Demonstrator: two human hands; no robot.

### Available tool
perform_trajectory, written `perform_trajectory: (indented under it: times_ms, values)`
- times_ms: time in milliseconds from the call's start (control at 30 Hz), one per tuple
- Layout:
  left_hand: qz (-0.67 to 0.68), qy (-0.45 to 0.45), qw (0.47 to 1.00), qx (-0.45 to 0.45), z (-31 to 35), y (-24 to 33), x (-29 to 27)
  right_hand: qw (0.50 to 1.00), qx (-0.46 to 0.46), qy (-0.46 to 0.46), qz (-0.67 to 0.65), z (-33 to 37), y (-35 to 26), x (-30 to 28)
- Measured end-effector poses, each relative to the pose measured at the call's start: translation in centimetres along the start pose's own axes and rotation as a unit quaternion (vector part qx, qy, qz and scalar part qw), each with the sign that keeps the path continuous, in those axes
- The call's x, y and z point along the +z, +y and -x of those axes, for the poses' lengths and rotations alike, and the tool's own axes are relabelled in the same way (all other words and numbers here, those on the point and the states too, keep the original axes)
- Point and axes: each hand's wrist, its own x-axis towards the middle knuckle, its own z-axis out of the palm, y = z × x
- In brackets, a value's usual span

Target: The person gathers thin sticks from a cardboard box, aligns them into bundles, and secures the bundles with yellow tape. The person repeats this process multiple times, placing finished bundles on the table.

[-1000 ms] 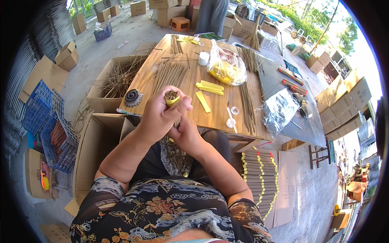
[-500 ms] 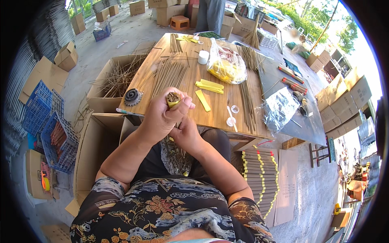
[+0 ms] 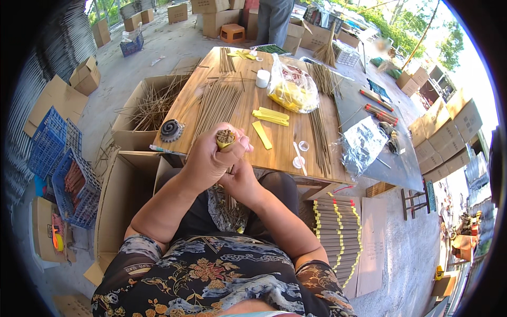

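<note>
We hold a bundle of thin brown sticks (image 3: 225, 135), its cut ends facing up and a yellow band around it just below them. It sits inside our two hands, in front of the near edge of the wooden surface (image 3: 285, 150). Our left hand (image 3: 206, 154) wraps the upper part, fingers curled round the band; our right hand (image 3: 241, 180) is closed about the bundle lower down, much of that grip hidden from us. Just beyond our hands, a loose yellow strip (image 3: 262, 135) lies near a small pile of yellow strips (image 3: 271, 116). Loose sticks (image 3: 217, 103) lie spread beyond our left hand. Farther out we see a white cylindrical container (image 3: 262, 78) beside a clear plastic bag (image 3: 292, 91) with yellow contents. Below the surface, to our right, lie yellow-banded bundles (image 3: 330, 224).
</note>
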Motion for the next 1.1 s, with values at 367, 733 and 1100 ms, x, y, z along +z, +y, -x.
perform_trajectory:
  times_ms: [367,733,1100]
  values:
    - [0.068,-0.088,0.992,-0.064,0.1,-0.2,-1.0,0.989,0.075,-0.095,-0.088,0.0,-2.2,-1.1]
    - [-0.095,0.048,0.994,-0.021,0.3,-2.1,0.0,0.984,-0.035,0.136,0.107,0.4,1.6,1.9]
    - [-0.125,0.217,0.967,-0.043,-0.3,-3.6,1.4,0.965,0.004,0.169,0.199,-0.4,0.2,1.7]
